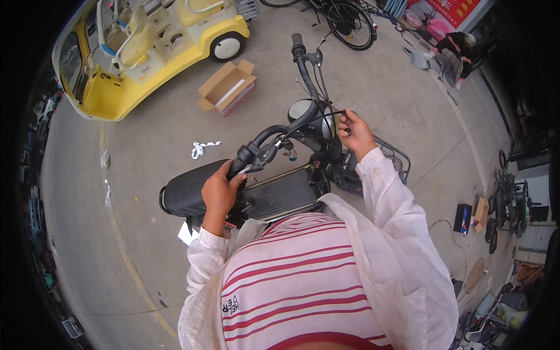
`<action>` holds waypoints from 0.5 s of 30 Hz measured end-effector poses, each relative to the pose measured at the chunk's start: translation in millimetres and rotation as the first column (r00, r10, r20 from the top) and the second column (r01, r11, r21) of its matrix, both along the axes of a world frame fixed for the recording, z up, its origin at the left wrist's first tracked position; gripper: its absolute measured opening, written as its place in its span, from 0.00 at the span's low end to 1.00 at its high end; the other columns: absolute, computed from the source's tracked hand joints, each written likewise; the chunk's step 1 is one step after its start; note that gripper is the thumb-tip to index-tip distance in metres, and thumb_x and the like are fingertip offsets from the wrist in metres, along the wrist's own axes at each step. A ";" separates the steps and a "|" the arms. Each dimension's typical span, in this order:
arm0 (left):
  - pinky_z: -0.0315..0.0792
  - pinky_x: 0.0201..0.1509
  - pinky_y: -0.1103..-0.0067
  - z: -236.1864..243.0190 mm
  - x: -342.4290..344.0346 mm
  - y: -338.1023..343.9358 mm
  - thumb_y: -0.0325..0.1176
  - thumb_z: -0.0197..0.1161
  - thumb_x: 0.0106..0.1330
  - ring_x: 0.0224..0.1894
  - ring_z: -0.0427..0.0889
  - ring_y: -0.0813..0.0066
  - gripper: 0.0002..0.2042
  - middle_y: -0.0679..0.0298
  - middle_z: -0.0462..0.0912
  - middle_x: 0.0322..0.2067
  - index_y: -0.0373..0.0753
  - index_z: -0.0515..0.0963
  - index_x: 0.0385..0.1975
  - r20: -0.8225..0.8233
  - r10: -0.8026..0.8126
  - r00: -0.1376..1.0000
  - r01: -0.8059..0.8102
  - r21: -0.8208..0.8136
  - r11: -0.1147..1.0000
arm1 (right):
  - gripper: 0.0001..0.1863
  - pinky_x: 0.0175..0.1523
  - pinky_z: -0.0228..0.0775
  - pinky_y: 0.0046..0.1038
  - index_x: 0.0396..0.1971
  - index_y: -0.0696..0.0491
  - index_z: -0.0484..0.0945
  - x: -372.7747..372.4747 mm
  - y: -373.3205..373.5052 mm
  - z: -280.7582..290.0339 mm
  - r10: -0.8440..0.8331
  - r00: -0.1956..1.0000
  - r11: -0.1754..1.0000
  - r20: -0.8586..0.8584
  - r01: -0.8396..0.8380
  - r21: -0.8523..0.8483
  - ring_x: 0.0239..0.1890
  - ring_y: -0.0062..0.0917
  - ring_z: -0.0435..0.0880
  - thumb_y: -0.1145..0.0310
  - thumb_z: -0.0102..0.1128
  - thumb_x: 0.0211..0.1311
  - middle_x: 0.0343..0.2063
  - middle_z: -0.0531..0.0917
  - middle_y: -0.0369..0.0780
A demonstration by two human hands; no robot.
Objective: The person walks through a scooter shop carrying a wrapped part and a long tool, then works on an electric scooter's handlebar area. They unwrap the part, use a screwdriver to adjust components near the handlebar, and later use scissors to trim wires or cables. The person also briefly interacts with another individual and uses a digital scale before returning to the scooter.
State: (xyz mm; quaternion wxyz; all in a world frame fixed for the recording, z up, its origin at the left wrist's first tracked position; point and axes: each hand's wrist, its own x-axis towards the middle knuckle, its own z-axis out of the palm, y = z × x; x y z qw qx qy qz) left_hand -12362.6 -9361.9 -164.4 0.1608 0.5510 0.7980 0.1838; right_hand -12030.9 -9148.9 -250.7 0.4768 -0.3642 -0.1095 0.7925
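Left grip (pixel 219 189) curled round handlebar (pixel 268 134); right grip (pixel 352 129) pinching black cable (pixel 335 113).

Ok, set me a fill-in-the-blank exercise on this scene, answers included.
A thin black cable is pinched in the person's ____ grip.
The person's left grip is on one end of the curved black ____.
The open-sided, rounded vehicle is mainly ____ in colour.
The brown, rectangular cardboard box has its top flaps ____.

Missing words: right; handlebar; yellow; open.
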 end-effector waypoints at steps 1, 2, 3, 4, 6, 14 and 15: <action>0.74 0.42 0.67 2.7 1.1 -0.1 0.49 0.70 0.52 0.40 0.82 0.52 0.30 0.50 0.83 0.37 0.41 0.75 0.54 0.031 -0.002 1.000 0.003 -0.032 0.999 | 0.09 0.21 0.53 0.19 0.33 0.49 0.75 -0.7 -0.1 -0.6 -0.005 1.000 1.000 -0.008 0.005 0.002 0.22 0.18 0.66 0.60 0.55 0.68 0.22 0.74 0.32; 0.74 0.44 0.67 4.6 1.5 -0.2 0.50 0.71 0.51 0.43 0.81 0.52 0.32 0.49 0.82 0.40 0.38 0.74 0.55 0.062 -0.003 0.998 0.007 -0.062 0.998 | 0.09 0.21 0.53 0.19 0.33 0.49 0.75 -0.9 0.2 -0.9 -0.002 1.000 1.000 -0.013 0.002 0.006 0.22 0.18 0.66 0.60 0.55 0.68 0.22 0.74 0.32; 0.73 0.47 0.67 2.1 -0.9 -1.9 0.50 0.71 0.51 0.45 0.80 0.51 0.35 0.47 0.81 0.43 0.35 0.72 0.56 0.036 -0.095 0.995 0.096 -0.006 0.995 | 0.09 0.21 0.53 0.19 0.33 0.50 0.75 -0.8 0.6 -1.1 0.001 1.000 1.000 -0.017 -0.001 0.010 0.22 0.18 0.65 0.60 0.55 0.68 0.22 0.74 0.32; 0.72 0.49 0.67 -2.6 -4.9 -4.8 0.51 0.72 0.50 0.47 0.79 0.50 0.38 0.45 0.79 0.46 0.32 0.69 0.57 0.004 -0.185 0.983 0.185 0.047 0.982 | 0.09 0.21 0.53 0.19 0.33 0.50 0.75 -1.0 0.9 -1.4 0.004 1.000 1.000 -0.022 -0.004 0.014 0.22 0.18 0.65 0.61 0.55 0.68 0.22 0.73 0.32; 0.68 0.57 0.65 0.4 -3.7 -6.1 0.53 0.74 0.47 0.54 0.74 0.45 0.48 0.39 0.73 0.53 0.21 0.62 0.59 -0.012 -0.293 0.956 0.293 0.029 0.956 | 0.09 0.21 0.53 0.19 0.33 0.50 0.75 -2.9 0.6 -0.4 0.000 1.000 1.000 -0.019 0.000 0.011 0.22 0.18 0.65 0.61 0.55 0.68 0.22 0.73 0.32; 0.74 0.43 0.68 8.2 4.0 2.6 0.43 0.71 0.52 0.39 0.82 0.52 0.28 0.52 0.83 0.35 0.43 0.75 0.55 0.015 -0.019 1.000 0.020 -0.041 0.999 | 0.17 0.24 0.55 0.20 0.37 0.55 0.76 3.3 0.2 -2.4 0.024 0.998 1.000 -0.052 -0.024 0.001 0.24 0.20 0.66 0.55 0.53 0.68 0.25 0.74 0.34; 0.74 0.41 0.69 5.2 2.2 2.9 0.42 0.71 0.52 0.36 0.83 0.53 0.26 0.54 0.84 0.32 0.46 0.77 0.53 -0.020 0.004 1.000 -0.005 -0.036 0.999 | 0.19 0.25 0.56 0.20 0.38 0.57 0.76 0.8 -0.5 -0.2 0.017 0.999 1.000 -0.051 -0.018 -0.016 0.25 0.21 0.66 0.53 0.52 0.68 0.26 0.74 0.35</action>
